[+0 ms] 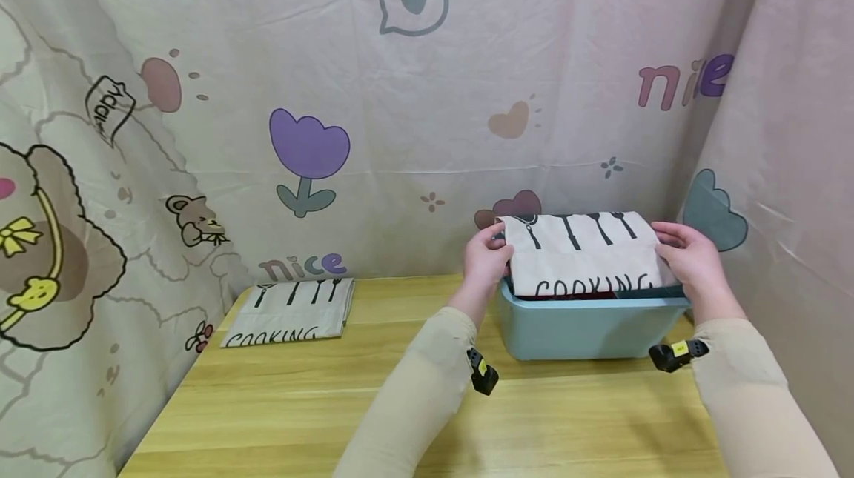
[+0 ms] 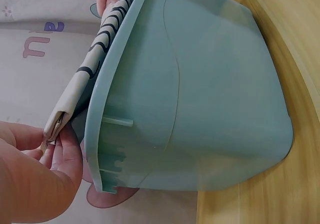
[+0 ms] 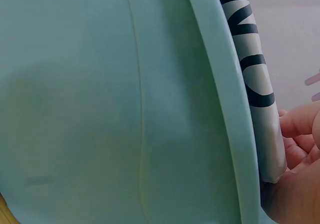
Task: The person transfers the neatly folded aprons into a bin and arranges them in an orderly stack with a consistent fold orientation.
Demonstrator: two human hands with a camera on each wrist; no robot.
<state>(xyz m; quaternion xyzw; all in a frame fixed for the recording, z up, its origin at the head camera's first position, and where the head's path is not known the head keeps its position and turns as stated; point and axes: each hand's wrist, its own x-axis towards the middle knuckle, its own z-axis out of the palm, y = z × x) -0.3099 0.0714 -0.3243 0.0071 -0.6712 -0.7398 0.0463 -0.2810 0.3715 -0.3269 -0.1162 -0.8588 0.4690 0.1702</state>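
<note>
A folded white cloth (image 1: 580, 259), printed with black cutlery and the word COOKING, sits over the opening of a light blue plastic bin (image 1: 587, 333). My left hand (image 1: 485, 261) pinches its left end, thumb on top and fingers beneath, as the left wrist view also shows. At the opposite end my right hand (image 1: 694, 259) grips the cloth between thumb and fingers. In the right wrist view the cloth's folded edge (image 3: 265, 124) runs right along the bin's rim (image 3: 225, 99). Dark red and dark green fabric shows under the cloth inside the bin.
A second folded COOKING cloth (image 1: 290, 315) lies flat at the table's back left. The bin stands at the right of the wooden table (image 1: 267, 411). Patterned curtains (image 1: 414, 93) hang close behind and on both sides.
</note>
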